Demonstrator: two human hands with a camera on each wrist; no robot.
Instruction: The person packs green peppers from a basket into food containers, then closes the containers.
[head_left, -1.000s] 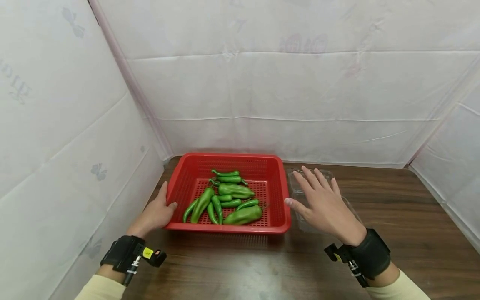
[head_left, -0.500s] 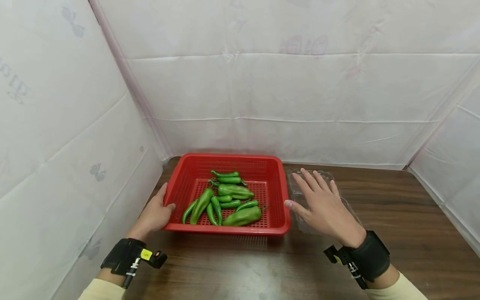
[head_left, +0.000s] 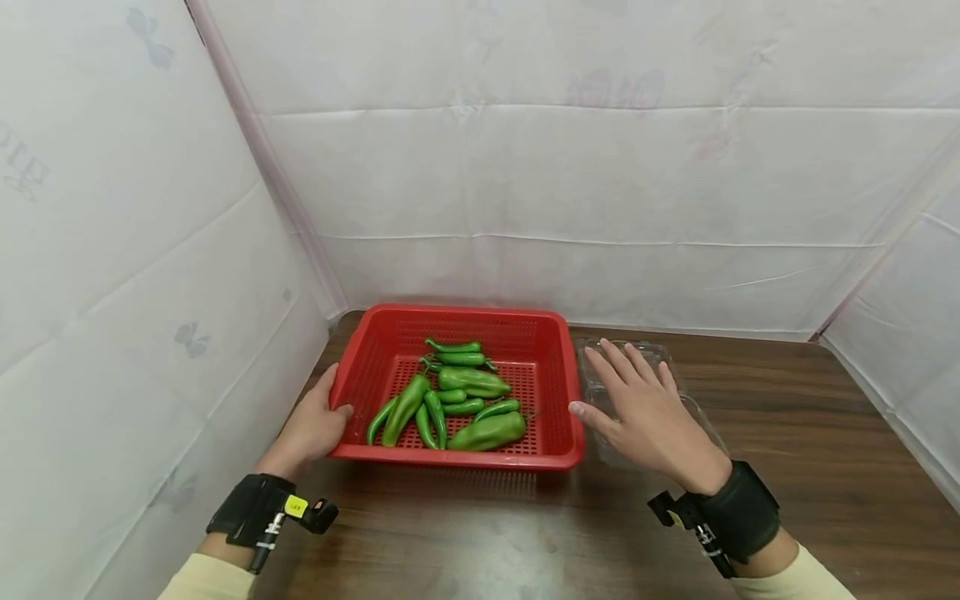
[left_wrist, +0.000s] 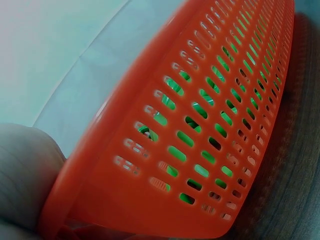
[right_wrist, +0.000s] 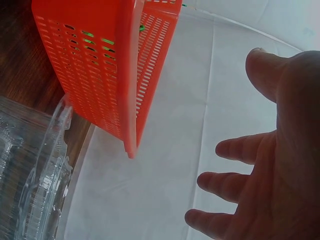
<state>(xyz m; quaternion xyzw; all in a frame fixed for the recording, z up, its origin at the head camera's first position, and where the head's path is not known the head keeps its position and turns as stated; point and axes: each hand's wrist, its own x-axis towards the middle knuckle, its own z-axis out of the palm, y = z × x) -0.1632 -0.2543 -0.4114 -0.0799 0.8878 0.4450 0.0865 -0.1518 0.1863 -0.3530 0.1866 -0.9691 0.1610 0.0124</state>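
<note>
Left hand (head_left: 311,423) curled on the left side of the red rectangular perforated plastic basket (head_left: 487,460), near its front corner, thumb over the rim, fingers going out of sight on the outer side. Right hand (head_left: 651,417) open wide, fingers straight and spread, thumb pointing at the basket's right rim; right wrist view shows a gap there, holds nothing. Basket sits between the two hands, nearer the left. Glossy green peppers (head_left: 472,382), slim ones plus a few fatter ones, lie loose on the basket floor, also between the hands, touching neither. Clear plastic clamshell-type container (right_wrist: 35,175) is below the right hand, partly hidden by it in the head view, just beside the basket. Dark brown wood-grain table (head_left: 480,533) under both hands. White creased sheeting (head_left: 525,183) stands beyond the hands and off to either side. Black strap with small camera (head_left: 251,508) on left wrist, matching one on right; pale yellow sleeves (head_left: 795,575) behind both.
</note>
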